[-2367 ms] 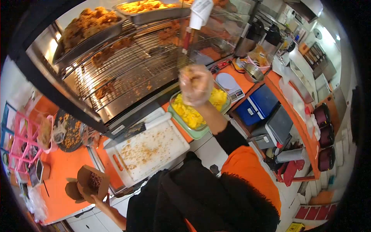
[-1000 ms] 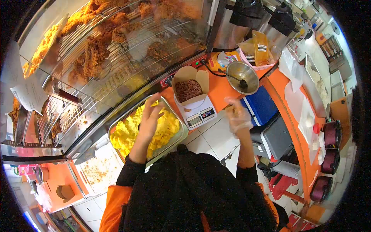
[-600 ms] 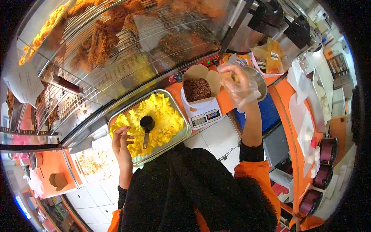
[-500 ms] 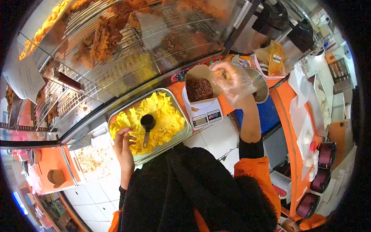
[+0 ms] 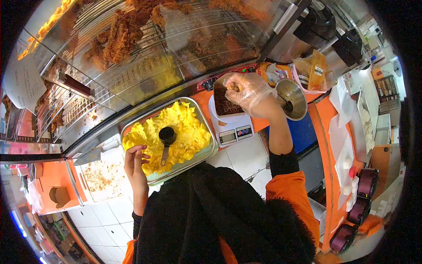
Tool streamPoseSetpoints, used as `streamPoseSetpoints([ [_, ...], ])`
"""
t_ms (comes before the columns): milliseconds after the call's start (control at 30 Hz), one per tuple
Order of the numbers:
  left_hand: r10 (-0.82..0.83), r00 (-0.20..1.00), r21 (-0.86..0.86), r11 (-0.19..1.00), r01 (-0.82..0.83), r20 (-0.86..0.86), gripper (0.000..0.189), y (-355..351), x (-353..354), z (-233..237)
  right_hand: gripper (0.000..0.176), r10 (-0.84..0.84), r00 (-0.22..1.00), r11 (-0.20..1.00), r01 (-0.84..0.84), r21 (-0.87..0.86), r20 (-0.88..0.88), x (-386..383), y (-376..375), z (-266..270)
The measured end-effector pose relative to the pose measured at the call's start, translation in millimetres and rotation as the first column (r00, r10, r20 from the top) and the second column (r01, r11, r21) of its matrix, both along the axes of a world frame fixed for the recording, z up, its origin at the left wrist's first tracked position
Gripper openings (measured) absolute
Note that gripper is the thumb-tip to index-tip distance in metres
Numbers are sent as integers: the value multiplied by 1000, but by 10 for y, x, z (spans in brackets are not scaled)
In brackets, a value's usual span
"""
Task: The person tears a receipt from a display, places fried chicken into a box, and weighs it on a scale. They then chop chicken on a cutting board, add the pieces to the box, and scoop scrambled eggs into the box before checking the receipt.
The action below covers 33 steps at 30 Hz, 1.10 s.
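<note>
1. Centrally, the right hand [image 5: 249, 93], in a clear plastic glove, is curled closed around golden-brown food pieces [image 5: 234, 87], part of which shows between thumb and fingers.
2. Below it, an unfolded kraft food box [image 5: 218, 82] holds dark reddish-brown rice [image 5: 223, 104]; the glove covers its right part. The box stands on a white digital kitchen scale [image 5: 236, 134], whose readout is too small to read.
3. To the left, the bare left hand [image 5: 136, 162] holds nothing visible, its fingers loosely bent and slightly parted at the edge of a tray [image 5: 211, 147] of scrambled egg [image 5: 149, 136]. Whether it touches the tray cannot be told. A black measuring scoop [image 5: 167, 134] lies on the egg, apart from the fingers.
4. At right, a metal bowl [image 5: 300, 94] containing a dark utensil or residue stands beside the gloved wrist. Behind, a glass-fronted cabinet holds fried chicken [image 5: 121, 37].
5. Step in hand (inferred): portioning the pieces onto the rice.
6. Next move (inferred): it calls for the gloved fingers to part low over the rice, clear of the box walls, without pressing on the scale.
</note>
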<state>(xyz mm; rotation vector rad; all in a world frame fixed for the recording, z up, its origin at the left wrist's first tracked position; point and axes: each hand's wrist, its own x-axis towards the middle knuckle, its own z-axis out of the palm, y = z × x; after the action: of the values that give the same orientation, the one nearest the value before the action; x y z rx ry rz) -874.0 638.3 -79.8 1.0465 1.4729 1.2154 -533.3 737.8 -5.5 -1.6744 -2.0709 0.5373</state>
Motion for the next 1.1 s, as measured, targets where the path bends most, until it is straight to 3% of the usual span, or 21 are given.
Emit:
streamPoseSetpoints([
  [167, 0, 1000, -5, 1000, 0, 5, 18, -10, -17, 4, 25, 36, 998, 998, -38, 45, 41, 0, 12, -10],
  [267, 3, 1000, 1, 1000, -3, 8, 17, -16, -42, 9, 28, -170, 940, 943, 69, -324, -295, -60, -11, 15],
  [367, 16, 1000, 19, 1000, -16, 11, 17, -17, -69, 30, 28, 5, 882, 993, 51, 107, -471, 181, 20, -292],
  [400, 21, 1000, 24, 999, -21, 11, 17, -27, -85, 37, 24, -110, 965, 985, 137, 102, -240, 69, -80, 27],
  [500, 18, 1000, 36, 999, -19, 23, 16, -62, -150, 55, 23, -214, 886, 971, 237, 5, -410, 66, -111, 196],
  [533, 13, 1000, 48, 999, -14, 29, 16, -89, -183, 44, 22, -148, 908, 975, 201, 98, -391, -4, -148, 304],
  [633, 28, 999, 90, 995, -31, 41, 17, -131, -354, -12, 20, 34, 998, 899, -4, 438, -59, -526, -371, 896],
  [767, 7, 993, 175, 984, -27, 116, 16, -205, -718, -37, 18, 425, 905, 722, -328, 609, -18, -1585, -610, 1254],
  [800, 3, 990, 197, 980, -30, 138, 15, -225, -834, -35, 16, 420, 899, 563, -365, 742, 124, -1987, -773, 1366],
  [867, 63, 990, 270, 958, -96, 129, 14, -308, -1050, 108, 13, 699, 712, 545, -588, 598, 63, -2609, -825, 1466],
  [933, 124, 985, 327, 932, -157, 119, 14, -398, -1325, 90, 27, 674, 665, 259, -620, 741, 321, -3125, -681, 1415],
  [967, 131, 970, 301, 934, -189, 204, 14, -447, -1491, 29, 35, 621, 657, 104, -609, 786, 428, -3382, -605, 1389],
  [1000, 157, 971, 303, 930, -207, 181, 14, -511, -1646, 52, 39, 571, 716, 117, -555, 823, 402, -3605, -374, 1212],
  [1100, 243, 957, 275, 920, -279, 158, 14, -727, -2115, -5, 42, 261, 939, 268, -294, 917, 225, -4074, -5, 1537],
])
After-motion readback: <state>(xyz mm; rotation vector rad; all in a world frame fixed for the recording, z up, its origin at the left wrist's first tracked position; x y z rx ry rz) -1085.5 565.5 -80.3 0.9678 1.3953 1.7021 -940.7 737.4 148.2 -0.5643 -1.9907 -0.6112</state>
